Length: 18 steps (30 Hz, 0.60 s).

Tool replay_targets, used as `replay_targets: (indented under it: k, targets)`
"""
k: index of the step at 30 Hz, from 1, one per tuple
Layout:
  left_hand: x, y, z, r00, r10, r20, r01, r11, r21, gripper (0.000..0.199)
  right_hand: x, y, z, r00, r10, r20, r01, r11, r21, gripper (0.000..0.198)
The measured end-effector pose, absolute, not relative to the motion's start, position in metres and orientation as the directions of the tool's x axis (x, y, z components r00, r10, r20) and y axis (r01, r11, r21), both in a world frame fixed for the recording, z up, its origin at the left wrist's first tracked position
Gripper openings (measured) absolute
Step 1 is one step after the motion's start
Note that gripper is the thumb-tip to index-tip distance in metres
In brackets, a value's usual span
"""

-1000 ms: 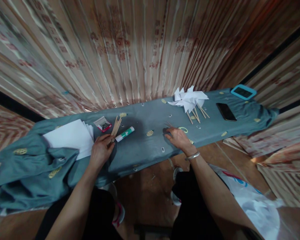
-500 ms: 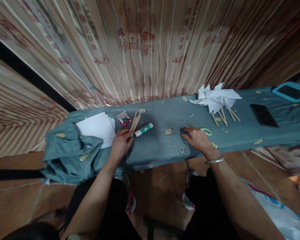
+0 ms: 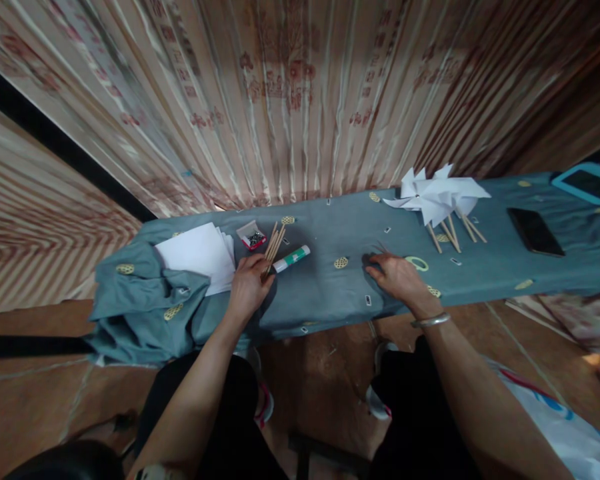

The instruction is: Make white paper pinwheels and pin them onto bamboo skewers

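Mostly, what has changed is the view: against a second ago it has swung toward the left end, so everything sits further right in the picture, while both hands keep nearly the same places over the grey-green cloth with yellow pineapple prints. That suggests a pause in the handling, with no stick moved to a new spot.

The left hand has thumb and forefinger pinching the lower ends of a bundle of thin, pale wooden sticks, which fan out toward one o'clock from the fingertips. A white-and-green glue-stick tube lies just beside them at three o'clock, a small red-and-white cardboard box of metal pins near twelve, and a stack of white paper sheets at ten.

The right hand rests with fingers bent and thumb slightly apart; whether it grips anything I cannot tell (thin dark lines show just past the fingertips, perhaps blades). A pale green ring sits beside it at about two o'clock, and white paper pinwheels on wooden sticks at one.
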<state>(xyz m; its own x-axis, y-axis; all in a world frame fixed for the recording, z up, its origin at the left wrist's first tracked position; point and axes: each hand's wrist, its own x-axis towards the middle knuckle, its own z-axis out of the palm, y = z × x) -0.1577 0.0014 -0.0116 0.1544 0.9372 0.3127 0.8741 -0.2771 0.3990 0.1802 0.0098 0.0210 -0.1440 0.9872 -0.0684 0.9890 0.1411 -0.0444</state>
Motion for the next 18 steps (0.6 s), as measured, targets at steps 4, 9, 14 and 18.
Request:
replay_targets:
  k: [4,9,14,18]
  targets:
    - [-0.155,0.004,-0.012,0.183,0.933,0.311,0.876,-0.298,0.380,0.021,0.179,0.010,0.022,-0.145,0.987,-0.071,0.988,0.141,-0.061,0.035]
    - [-0.156,0.007,-0.013,0.174,0.931,0.320,0.881,-0.293,0.373,0.019,0.181,0.010,0.019,-0.159,0.986,-0.041,0.985,0.156,-0.079,0.032]
    - [-0.156,0.010,-0.015,0.179,0.922,0.342,0.873,-0.309,0.378,0.020,0.184,0.010,0.013,-0.183,0.982,0.037,0.980,0.185,-0.076,0.028]
    - [-0.150,0.010,-0.015,0.177,0.922,0.345,0.878,-0.306,0.368,0.025,0.185,0.010,0.010,-0.195,0.979,0.057,0.978,0.199,-0.065,0.028]
